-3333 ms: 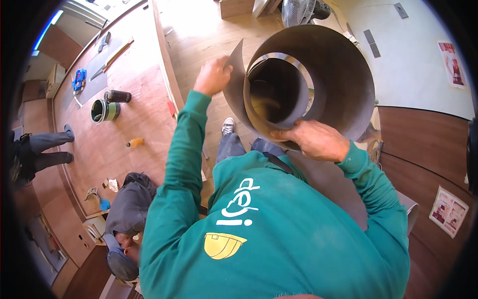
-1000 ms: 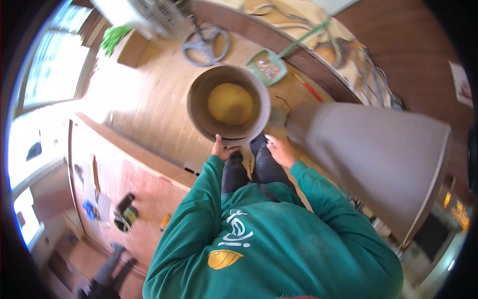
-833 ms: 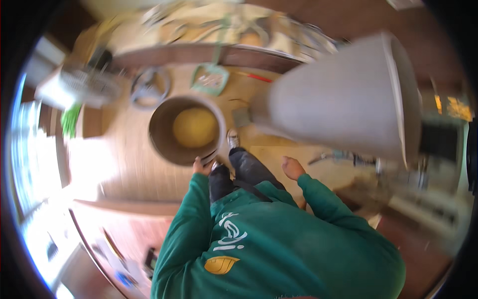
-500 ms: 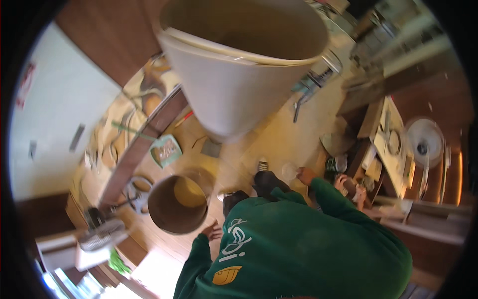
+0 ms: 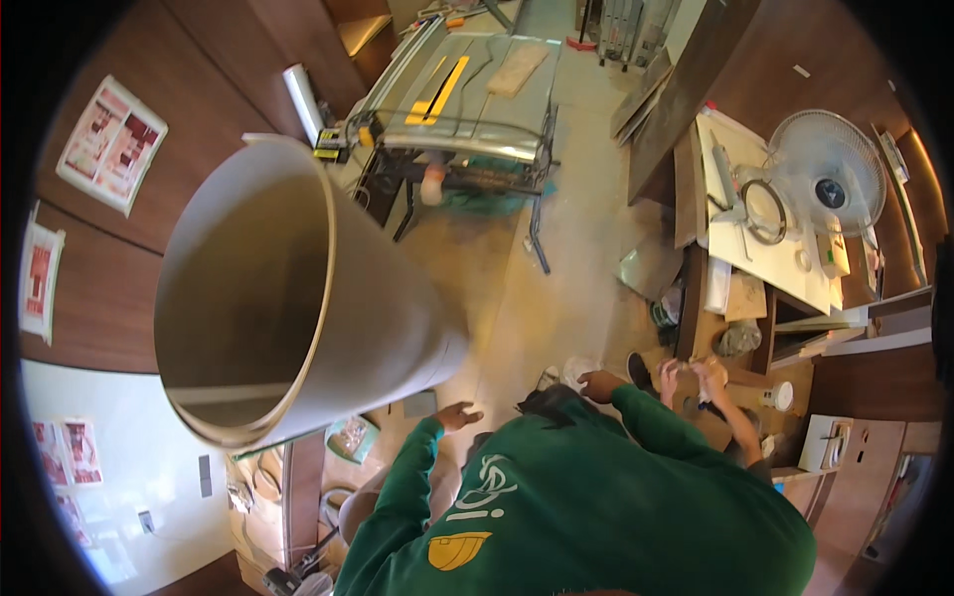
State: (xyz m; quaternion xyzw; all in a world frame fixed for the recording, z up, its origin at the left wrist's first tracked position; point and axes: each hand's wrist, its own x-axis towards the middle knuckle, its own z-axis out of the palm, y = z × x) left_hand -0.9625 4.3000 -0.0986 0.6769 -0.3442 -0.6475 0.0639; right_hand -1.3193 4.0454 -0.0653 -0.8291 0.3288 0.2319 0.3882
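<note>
At left, the roll (image 5: 393, 298) opens upward, long axis vertical; our left hand (image 5: 458, 416) spreads empty, grip of our right hand (image 5: 598, 385) unclear.

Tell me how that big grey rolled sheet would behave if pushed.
The grey rolled sheet would probably tip if pushed high up, since it appears to stand tall on end. It may flex or spring, as its layered rim suggests a coiled sheet. The hollow middle hints it's fairly light for its bulk.
</note>
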